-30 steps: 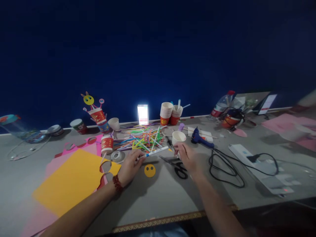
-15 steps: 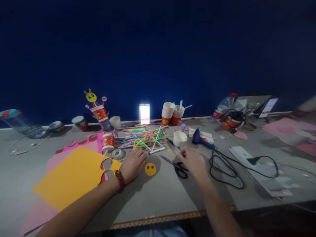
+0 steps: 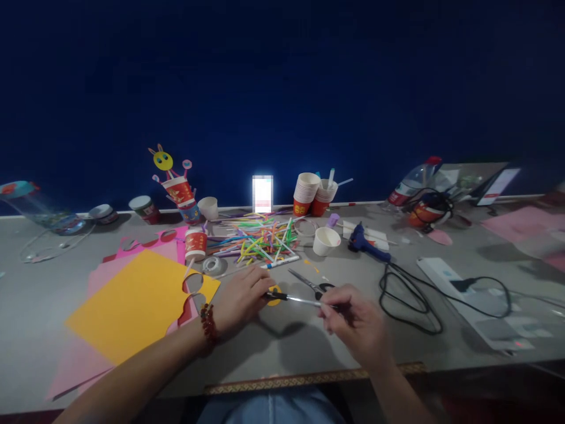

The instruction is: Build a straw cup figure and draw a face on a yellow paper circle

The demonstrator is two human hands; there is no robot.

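Observation:
A slim pen (image 3: 300,301) with a black end and a silvery barrel lies level between my two hands, above the table. My left hand (image 3: 245,294), with a beaded bracelet at the wrist, pinches its black end. The other end is in the fingers of my right hand (image 3: 353,318). Behind the pen, a yellow paper disc (image 3: 274,289) lies on the table, partly covered by pen and fingers. Black-handled scissors (image 3: 305,280) rest just beyond my right hand, which hides part of their handles.
Colourful sticks (image 3: 269,241) are heaped at the back centre. Orange paper (image 3: 141,306) lies at left over pink sheets. Stacked paper cups (image 3: 306,194), a white cup (image 3: 326,242) and a blue glue gun (image 3: 366,242) stand or lie farther back. A power strip (image 3: 459,300) and black cable (image 3: 410,294) occupy the right.
My right hand has come nearer with the pen from beside the white cup. My left hand has closed on its black end, and the disc is now partly covered.

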